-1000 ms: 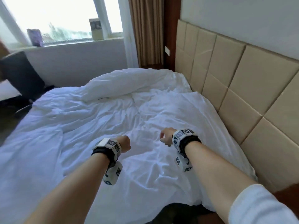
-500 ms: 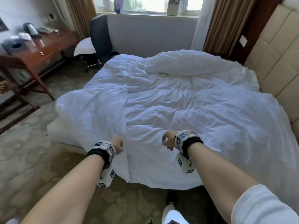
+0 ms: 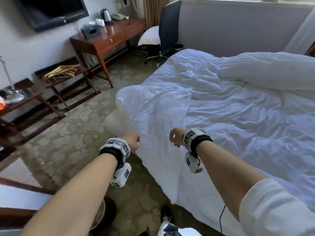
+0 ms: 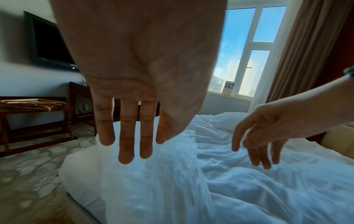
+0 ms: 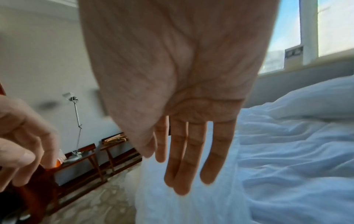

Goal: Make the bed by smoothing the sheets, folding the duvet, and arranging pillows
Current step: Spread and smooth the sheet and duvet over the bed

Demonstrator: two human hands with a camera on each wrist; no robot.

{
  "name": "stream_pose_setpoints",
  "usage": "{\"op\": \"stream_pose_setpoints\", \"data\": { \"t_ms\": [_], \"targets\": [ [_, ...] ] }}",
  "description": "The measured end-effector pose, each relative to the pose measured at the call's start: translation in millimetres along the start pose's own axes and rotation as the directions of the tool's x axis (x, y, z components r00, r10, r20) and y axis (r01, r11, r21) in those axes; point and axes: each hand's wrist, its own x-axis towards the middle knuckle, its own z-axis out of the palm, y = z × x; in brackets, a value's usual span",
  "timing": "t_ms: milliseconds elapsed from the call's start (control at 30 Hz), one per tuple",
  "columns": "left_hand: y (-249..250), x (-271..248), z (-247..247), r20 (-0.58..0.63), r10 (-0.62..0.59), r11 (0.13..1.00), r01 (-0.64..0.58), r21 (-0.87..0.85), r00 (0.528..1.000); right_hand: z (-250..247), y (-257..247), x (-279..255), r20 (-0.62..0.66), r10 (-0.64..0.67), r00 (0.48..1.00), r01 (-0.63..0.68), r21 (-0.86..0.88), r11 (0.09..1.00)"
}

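Observation:
A crumpled white duvet (image 3: 238,125) covers the bed, and one flap (image 3: 153,108) is turned back over the near foot corner. A bare mattress corner (image 3: 114,121) shows beneath it. A long white pillow (image 3: 272,72) lies at the far right. My left hand (image 3: 133,142) hovers just off the bed's corner, its fingers (image 4: 126,144) hanging straight and holding nothing. My right hand (image 3: 175,137) hangs above the turned-back flap, its fingers (image 5: 184,159) straight and empty. The two hands are a short way apart and neither touches the duvet.
A wooden desk (image 3: 109,40) with a kettle stands along the left wall, under a wall television (image 3: 54,11). A black office chair (image 3: 168,26) stands by it. A luggage rack (image 3: 64,77) and side table (image 3: 17,103) line the wall. Patterned carpet (image 3: 81,126) lies between them and the bed.
The view has swung left from the headboard end to the foot corner of the bed. Both hands moved along with it, still side by side and empty.

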Motion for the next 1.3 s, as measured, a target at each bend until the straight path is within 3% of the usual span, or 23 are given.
{"op": "stream_pose_setpoints", "data": {
  "t_ms": [67,167,300,467,567,667,767,867,933,1000,1067,1133,1200,1233,1300],
  "targets": [
    [-25,19,-21,-0.018,-0.054,0.998,0.054,-0.015,0.998,-8,-24,34,-0.019,-0.049,0.999,0.049,-0.002,0.999],
    [-53,46,-42,-0.042,-0.113,0.994,0.112,-0.011,0.993,-12,-37,78,0.075,-0.005,0.997,0.011,-0.084,0.996],
    [-67,95,-44,-0.009,-0.095,0.995,0.095,0.011,0.995,-11,-30,128,0.097,0.042,0.994,-0.028,-0.139,0.99],
    [-60,192,-17,0.108,0.054,0.996,-0.06,0.058,0.993,21,-3,205,0.101,0.158,0.982,-0.148,-0.095,0.984],
    [-48,259,14,0.18,0.195,0.974,-0.211,0.077,0.964,40,3,246,0.091,0.249,0.964,-0.247,-0.031,0.968],
    [-40,319,44,0.223,0.283,0.947,-0.308,0.09,0.933,55,21,291,0.001,0.353,0.936,-0.353,-0.004,0.936],
    [-46,371,70,0.247,0.361,0.913,-0.395,0.101,0.899,67,41,329,-0.081,0.498,0.863,-0.478,0.187,0.858],
    [-60,421,92,0.288,0.419,0.883,-0.46,0.09,0.861,79,64,360,-0.112,0.703,0.703,-0.609,0.417,0.675],
    [-67,442,106,0.332,0.458,0.852,-0.514,0.101,0.824,89,76,371,-0.053,0.779,0.624,-0.623,0.567,0.538],
    [-72,450,112,0.362,0.478,0.832,-0.545,0.106,0.8,95,85,379,-0.031,0.804,0.594,-0.581,0.674,0.455],
    [-75,449,104,0.356,0.47,0.833,-0.539,0.124,0.808,93,75,382,-0.014,0.772,0.635,-0.546,0.699,0.462],
    [-75,442,84,0.277,0.458,0.853,-0.505,0.13,0.845,85,46,378,-0.016,0.7,0.714,-0.522,0.654,0.548],
    [-74,432,55,0.168,0.505,0.844,-0.525,0.108,0.847,75,9,365,-0.03,0.606,0.795,-0.469,0.602,0.645],
    [-73,426,39,0.12,0.56,0.807,-0.572,0.144,0.82,70,-9,355,-0.043,0.556,0.83,-0.439,0.566,0.698],
    [-70,415,3,0.077,0.702,0.65,-0.68,0.339,0.708,60,-43,335,-0.07,0.459,0.886,-0.381,0.456,0.804]
  ]
}}
